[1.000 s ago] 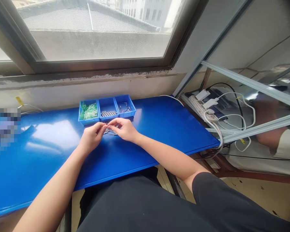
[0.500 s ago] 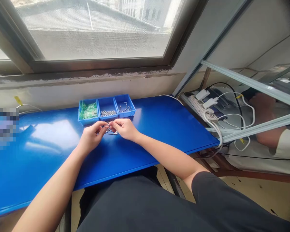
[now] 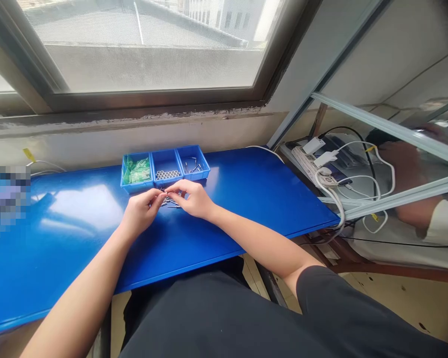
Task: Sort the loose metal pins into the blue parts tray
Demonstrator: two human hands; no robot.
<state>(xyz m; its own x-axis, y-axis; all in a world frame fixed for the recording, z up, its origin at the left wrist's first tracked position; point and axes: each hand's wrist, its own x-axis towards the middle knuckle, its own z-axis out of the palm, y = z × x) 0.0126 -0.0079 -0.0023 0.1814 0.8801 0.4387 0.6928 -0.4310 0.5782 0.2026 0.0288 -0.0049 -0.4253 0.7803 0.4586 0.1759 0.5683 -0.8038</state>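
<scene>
My left hand (image 3: 144,211) is closed in a pinch, its fingertips meeting those of my right hand (image 3: 194,199). Whatever lies between the fingertips is too small to make out. My right hand is also closed, thumb and fingers drawn together. Several slim metal pieces (image 3: 170,203) lie on the blue table just under and between the hands. Right behind them stand three joined blue bins (image 3: 152,171). Green-and-clear plastic packets (image 3: 137,170) fill the left bin, rows of small silver ring-like parts (image 3: 168,174) the middle one, and thin dark metal pieces (image 3: 194,165) the right one.
The blue table (image 3: 246,199) runs along the wall below a window (image 3: 153,49). To the right, a power strip (image 3: 313,161) with white plugs and cables sits behind a metal frame (image 3: 388,124). Another person's arm (image 3: 406,179) shows beyond it. A blurred patch (image 3: 5,199) covers the left edge.
My right hand's fingers have shifted slightly left and straightened, coming to my left fingertips. My left hand has hardly moved. The bins stay in place.
</scene>
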